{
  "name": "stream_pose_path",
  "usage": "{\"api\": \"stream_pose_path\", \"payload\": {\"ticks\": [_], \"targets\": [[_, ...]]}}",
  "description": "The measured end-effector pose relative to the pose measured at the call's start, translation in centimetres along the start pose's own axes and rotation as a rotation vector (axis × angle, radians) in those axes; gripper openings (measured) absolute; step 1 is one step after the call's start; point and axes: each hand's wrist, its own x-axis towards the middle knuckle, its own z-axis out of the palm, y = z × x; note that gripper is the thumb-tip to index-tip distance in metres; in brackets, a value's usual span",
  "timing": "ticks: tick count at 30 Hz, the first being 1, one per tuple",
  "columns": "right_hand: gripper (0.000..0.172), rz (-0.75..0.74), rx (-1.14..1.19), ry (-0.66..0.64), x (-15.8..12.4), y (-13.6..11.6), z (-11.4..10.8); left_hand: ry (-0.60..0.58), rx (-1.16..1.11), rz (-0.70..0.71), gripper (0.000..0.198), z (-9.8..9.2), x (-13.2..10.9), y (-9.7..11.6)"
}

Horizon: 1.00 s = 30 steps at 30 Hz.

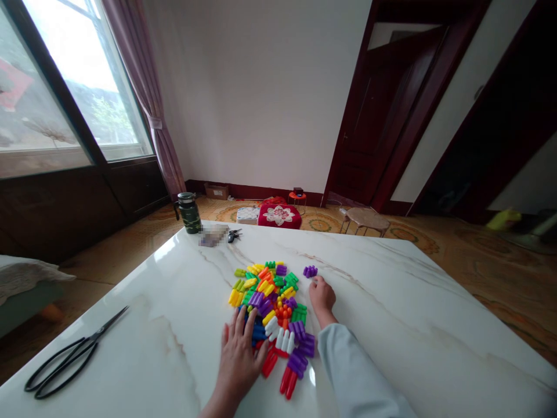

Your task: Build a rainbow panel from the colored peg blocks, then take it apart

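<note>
A pile of colourful plastic building blocks lies in the middle of the table, in green, yellow, orange, purple, white, blue and red. My left hand rests at its near left side, fingers spread over the dark blue blocks. To the right of the pile, my right hand is closed on the tabletop, its fingers curled. Just beyond those fingers sits a purple block, apart from the pile; whether they touch it I cannot tell. What the curled fingers hold, if anything, is hidden.
Black-handled scissors lie at the left of the white marbled table. A dark green flask, a blurred-out item and small black snips are at the far left corner. Beyond stand a stool and a red cushion.
</note>
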Motion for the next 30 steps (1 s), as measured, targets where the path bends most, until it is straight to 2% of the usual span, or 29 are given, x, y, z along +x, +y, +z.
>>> {"api": "stream_pose_path", "payload": {"ticks": [11, 14, 17, 20, 25, 30], "targets": [[0.031, -0.141, 0.446, -0.006, -2.5, 2.7, -1.0, -0.047, -0.021, -0.027, 0.066, -1.0, 0.4, 0.6], [0.032, -0.176, 0.548, -0.024, -3.7, 2.3, -1.3, -0.052, -0.025, -0.031, 0.067, -1.1, 0.3, 0.7], [0.032, -0.298, 0.656, -0.126, -4.9, 1.2, -1.6, -0.047, -0.03, -0.032, 0.066, -1.1, 0.2, 0.7], [0.027, -0.4, 0.601, -0.196, -5.8, 0.1, -1.7, -0.041, -0.036, -0.037, 0.065, -1.1, 0.1, 0.7], [0.015, -0.395, 0.525, -0.188, -6.5, -0.7, -1.7, -0.04, -0.041, -0.04, 0.066, -1.2, 0.2, 0.8], [0.028, -0.353, 0.692, -0.232, -6.4, -0.6, -3.1, -0.038, -0.037, -0.036, 0.067, -1.1, 0.2, 0.7]]}}
